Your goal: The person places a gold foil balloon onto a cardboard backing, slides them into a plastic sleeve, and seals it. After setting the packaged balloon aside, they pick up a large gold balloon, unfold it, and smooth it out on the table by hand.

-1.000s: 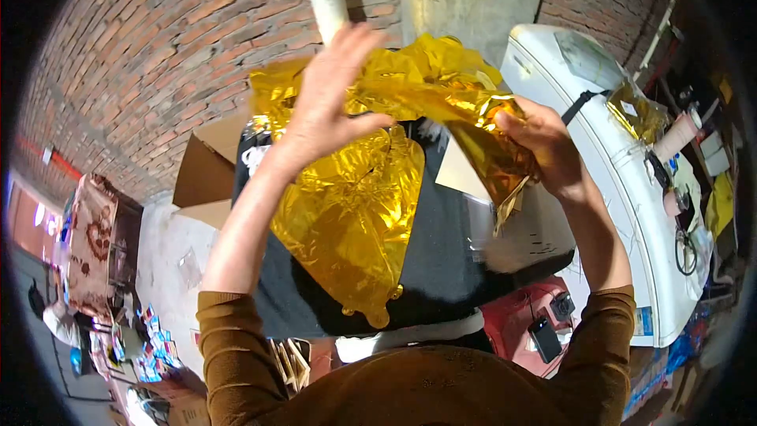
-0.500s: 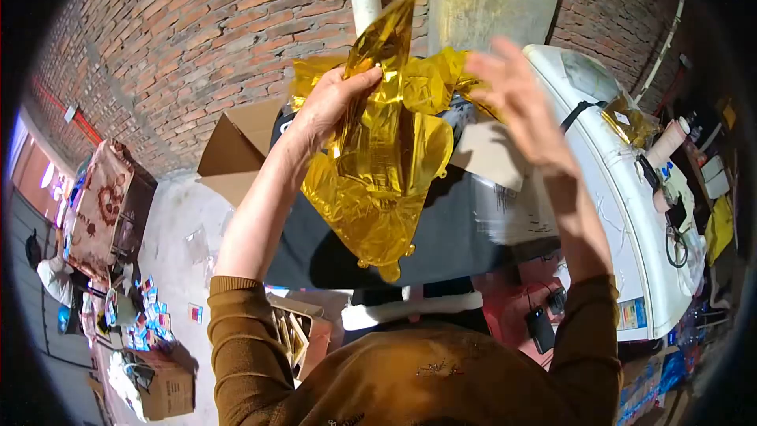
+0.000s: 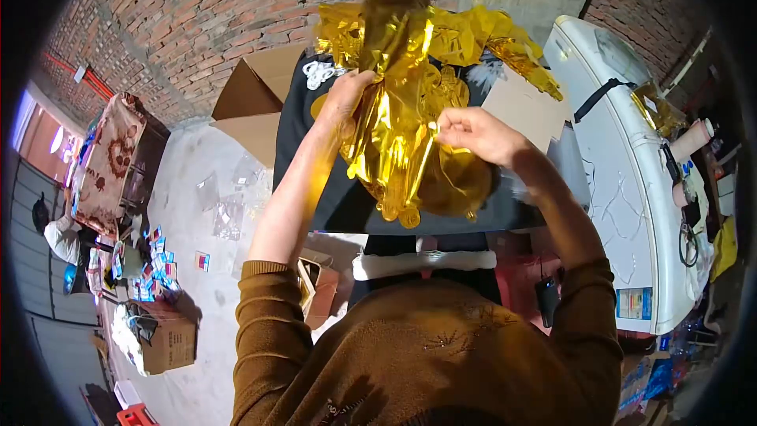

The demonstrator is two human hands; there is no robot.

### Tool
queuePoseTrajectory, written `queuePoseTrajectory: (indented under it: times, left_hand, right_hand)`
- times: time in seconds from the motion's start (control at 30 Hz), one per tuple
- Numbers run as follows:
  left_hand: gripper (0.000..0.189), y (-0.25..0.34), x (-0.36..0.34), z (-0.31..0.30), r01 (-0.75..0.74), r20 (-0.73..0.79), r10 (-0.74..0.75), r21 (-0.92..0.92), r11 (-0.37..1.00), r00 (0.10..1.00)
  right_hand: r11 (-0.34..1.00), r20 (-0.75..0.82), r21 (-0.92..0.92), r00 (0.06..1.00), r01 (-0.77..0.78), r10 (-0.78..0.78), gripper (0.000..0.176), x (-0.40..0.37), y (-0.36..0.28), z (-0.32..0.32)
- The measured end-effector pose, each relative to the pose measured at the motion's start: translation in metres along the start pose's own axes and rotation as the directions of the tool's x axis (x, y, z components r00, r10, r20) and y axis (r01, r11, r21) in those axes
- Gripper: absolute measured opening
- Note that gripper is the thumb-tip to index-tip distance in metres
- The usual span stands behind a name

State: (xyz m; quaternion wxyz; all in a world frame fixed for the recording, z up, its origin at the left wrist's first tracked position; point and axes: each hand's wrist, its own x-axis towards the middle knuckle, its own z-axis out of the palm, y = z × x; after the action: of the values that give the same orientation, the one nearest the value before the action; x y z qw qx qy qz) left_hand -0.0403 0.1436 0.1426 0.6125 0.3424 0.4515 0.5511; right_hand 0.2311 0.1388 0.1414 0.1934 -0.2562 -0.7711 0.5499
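Note:
A crumpled sheet of shiny gold foil (image 3: 402,110) hangs in front of me over a black-covered table (image 3: 300,181). My left hand (image 3: 345,99) grips its upper left side between thumb and fingers. My right hand (image 3: 473,132) is closed in a pinch at the foil's right edge. Small round tabs show along its lower edge. Behind it, more gold foil (image 3: 505,35) lies across the back of the table. White string-like loops (image 3: 318,73) rest at the table's back left.
An open cardboard box (image 3: 251,95) stands left of the table. A beige board (image 3: 516,106) lies at the table's right, beside a white appliance (image 3: 623,189) with things on it. Another carton (image 3: 169,343) and scattered small packets (image 3: 158,268) are on the left floor.
My right hand, open and raised before, has come down and closed at the foil's right edge. The foil's lower part has spread and shifted. The view has also shifted.

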Motion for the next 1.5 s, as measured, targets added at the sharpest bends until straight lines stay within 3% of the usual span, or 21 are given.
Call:
queuePoseTrajectory:
  times: [0.2, 0.3, 0.33, 0.4, 0.47, 0.5, 0.53, 0.6, 0.7, 0.83, 1.0, 1.07, 1.1, 1.17, 1.2, 1.27, 1.3, 1.33, 1.4, 1.47, 1.5]
  left_hand:
    - [0.019, -0.020, -0.005, 0.006, 0.008, 0.175, -0.023, 0.085, 0.996, 0.984]
    - [0.023, -0.023, -0.005, 0.008, -0.063, 0.190, 0.053, 0.048, 0.997, 0.980]
    - [0.026, -0.022, -0.006, 0.008, -0.099, 0.150, 0.085, 0.091, 0.991, 0.985]
    - [0.018, -0.017, -0.018, 0.012, -0.139, 0.199, 0.126, 0.055, 0.989, 0.972]
    - [0.018, -0.022, -0.019, 0.007, -0.136, 0.253, 0.106, 0.102, 0.986, 0.962]
    - [0.018, -0.025, -0.018, 0.006, -0.138, 0.284, 0.098, 0.127, 0.982, 0.954]
    - [0.017, -0.021, -0.031, 0.020, -0.175, 0.284, 0.127, 0.151, 0.973, 0.950]
    - [0.029, -0.030, -0.023, 0.008, -0.225, 0.329, 0.138, 0.245, 0.943, 0.934]
    - [0.034, -0.016, -0.030, -0.005, -0.193, 0.211, 0.133, 0.296, 0.936, 0.968]
    - [0.042, -0.001, -0.030, -0.012, -0.155, 0.183, 0.103, 0.298, 0.942, 0.978]
    - [0.057, 0.066, -0.056, 0.033, -0.443, 0.336, 0.291, 0.625, 0.643, 0.896]
    - [0.046, 0.084, -0.051, 0.048, -0.461, 0.305, 0.349, 0.498, 0.735, 0.886]
    - [0.044, 0.094, -0.039, 0.048, -0.544, 0.301, 0.453, 0.504, 0.671, 0.839]
    - [0.044, 0.124, -0.057, 0.069, -0.591, 0.241, 0.589, 0.613, 0.524, 0.772]
    - [0.033, 0.140, -0.053, 0.080, -0.587, 0.227, 0.541, 0.335, 0.737, 0.810]
    - [0.029, 0.162, -0.041, 0.074, -0.703, 0.330, 0.621, 0.317, 0.637, 0.711]
    - [0.030, 0.169, -0.039, 0.069, -0.677, 0.300, 0.607, 0.338, 0.654, 0.736]
    - [0.030, 0.175, -0.039, 0.066, -0.652, 0.270, 0.594, 0.358, 0.668, 0.758]
    - [0.030, 0.175, -0.036, 0.051, -0.669, 0.243, 0.630, 0.385, 0.635, 0.738]
    - [0.030, 0.169, -0.035, 0.036, -0.692, 0.243, 0.654, 0.366, 0.622, 0.716]
    - [0.031, 0.163, -0.039, 0.029, -0.705, 0.257, 0.659, 0.334, 0.626, 0.707]
  right_hand:
    - [0.997, 0.177, -0.061, 0.983, -0.037, 0.047, 0.021, -0.023, -0.012, 0.024]
    - [0.920, 0.324, -0.389, 0.941, 0.041, 0.095, 0.026, -0.029, -0.009, 0.012]
    - [0.911, 0.416, -0.406, 0.874, -0.068, 0.251, 0.030, -0.030, -0.015, 0.005]
    - [0.962, 0.376, -0.270, 0.915, -0.041, 0.145, 0.040, -0.033, 0.016, -0.005]
    - [0.994, 0.157, 0.111, 0.988, -0.024, 0.006, 0.027, -0.015, 0.023, -0.007]
    - [0.942, -0.070, 0.308, 0.984, -0.133, 0.162, 0.038, -0.010, 0.015, -0.009]
    - [0.756, -0.135, 0.654, 0.981, -0.020, 0.142, 0.035, 0.000, -0.002, -0.003]
    - [0.675, -0.342, 0.705, 0.938, 0.218, 0.055, 0.032, 0.026, 0.030, -0.019]
    - [0.860, -0.533, 0.465, 0.842, 0.211, 0.082, 0.023, 0.024, 0.028, -0.026]
    - [0.927, -0.464, 0.307, 0.884, 0.217, -0.054, 0.035, 0.019, -0.016, -0.018]
    - [0.967, -0.381, 0.015, 0.896, 0.255, -0.230, 0.039, 0.031, -0.056, -0.012]
    - [0.936, -0.395, -0.126, 0.849, 0.330, -0.352, 0.043, 0.039, -0.063, -0.012]
    - [0.956, -0.405, -0.098, 0.866, 0.277, -0.293, 0.053, 0.038, -0.068, -0.016]
    - [0.881, -0.443, 0.033, 0.797, 0.472, -0.410, 0.057, 0.041, -0.081, 0.001]
    - [0.877, -0.438, 0.039, 0.797, 0.479, -0.416, 0.057, 0.041, -0.082, 0.006]
    - [0.961, -0.244, -0.189, 0.939, 0.200, -0.243, 0.048, 0.049, -0.062, -0.009]
    - [0.982, -0.195, -0.107, 0.965, 0.154, -0.173, 0.041, 0.052, -0.055, -0.008]
    - [0.911, -0.202, -0.413, 0.975, -0.004, -0.087, 0.034, 0.074, -0.023, -0.028]
    - [0.833, -0.356, -0.553, 0.898, 0.022, -0.259, 0.032, 0.084, -0.008, -0.036]
    - [0.801, -0.359, -0.575, 0.931, -0.166, -0.064, 0.035, 0.102, -0.005, -0.062]
    - [0.794, -0.406, -0.587, 0.906, -0.156, -0.123, 0.028, 0.110, 0.000, -0.069]
